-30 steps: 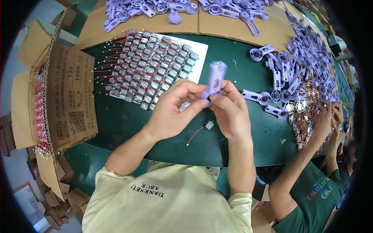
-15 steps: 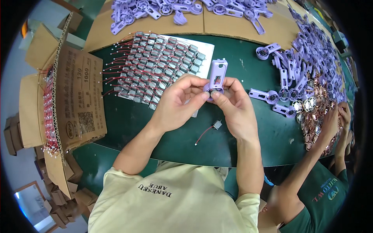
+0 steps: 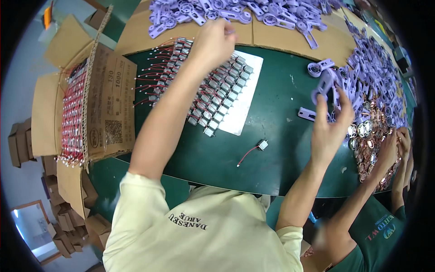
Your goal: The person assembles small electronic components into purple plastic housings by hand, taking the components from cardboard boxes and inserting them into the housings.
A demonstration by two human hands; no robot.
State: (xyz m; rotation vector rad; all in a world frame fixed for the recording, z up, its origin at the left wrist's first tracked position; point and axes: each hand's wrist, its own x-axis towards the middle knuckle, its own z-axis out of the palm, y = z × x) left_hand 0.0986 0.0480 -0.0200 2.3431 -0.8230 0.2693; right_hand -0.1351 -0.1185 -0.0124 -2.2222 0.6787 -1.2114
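My left hand (image 3: 216, 41) reaches over the motors to the near edge of the far pile of purple plastic housings (image 3: 281, 13). Its fingers are curled and smeared by motion, so what they hold, if anything, cannot be made out. At the right, my right hand (image 3: 331, 122) has thumb and fingers spread. A blurred purple housing (image 3: 325, 82) with a ring end is at its fingertips, beside the right-hand pile. One small silver motor (image 3: 263, 144) with red wires lies alone on the green table. Rows of similar motors (image 3: 222, 97) sit on a white board (image 3: 244, 109).
An open cardboard box (image 3: 113, 99) of wired motors stands at the left. Copper-coloured round parts (image 3: 369, 154) and purple housings (image 3: 376, 77) heap up at the right. There a co-worker's hands (image 3: 389, 149) work among the round parts. Cardboard (image 3: 299, 43) lies under the far pile.
My hands have parted from the housing they held together. The right hand has carried it right to the pile, fingers now spread; the left has gone forward to the far pile.
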